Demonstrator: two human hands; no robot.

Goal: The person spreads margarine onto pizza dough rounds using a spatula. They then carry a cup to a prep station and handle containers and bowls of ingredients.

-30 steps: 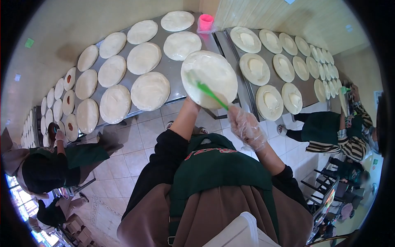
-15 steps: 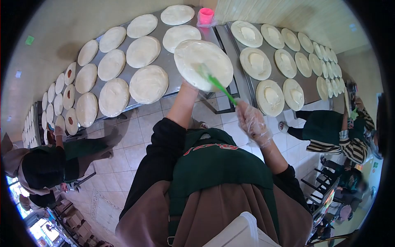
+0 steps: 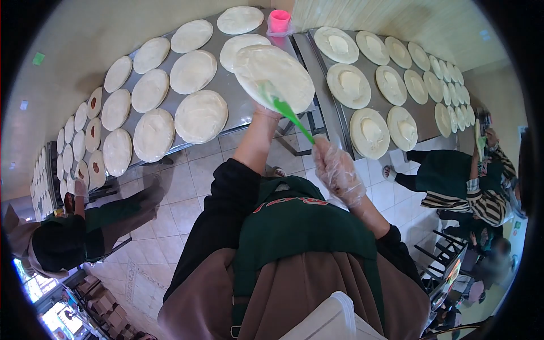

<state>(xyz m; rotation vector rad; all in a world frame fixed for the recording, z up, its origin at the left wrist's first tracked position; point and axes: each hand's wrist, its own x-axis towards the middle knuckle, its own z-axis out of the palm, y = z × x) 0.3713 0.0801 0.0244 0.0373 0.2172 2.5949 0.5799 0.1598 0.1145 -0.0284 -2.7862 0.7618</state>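
My left hand (image 3: 265, 109), mostly hidden, holds a round flatbread (image 3: 275, 71) up from below, tilted above the table's front edge. A white creamy spread coats the top of the flatbread. In my right hand (image 3: 339, 171), gloved in clear plastic, is a green spatula (image 3: 290, 115). Its blurred pale blade lies against the spread near the middle of the flatbread. Behind it, partly covered, rests another coated flatbread (image 3: 231, 50). More coated flatbreads (image 3: 201, 117) lie to the left on the metal table (image 3: 241, 99).
A pink cup (image 3: 279, 21) stands at the back table edge. On the right table (image 3: 334, 116), several flatbreads (image 3: 370, 134) carry a lump of spread in the middle. One co-worker (image 3: 68, 232) is at the left, another (image 3: 470, 181) at the right. Tiled floor (image 3: 187, 192) lies below.
The spatula has moved slightly left and down across the flatbread, my right hand with it. My left hand and the flatbread have shifted slightly in view. The left co-worker's hand has moved lower.
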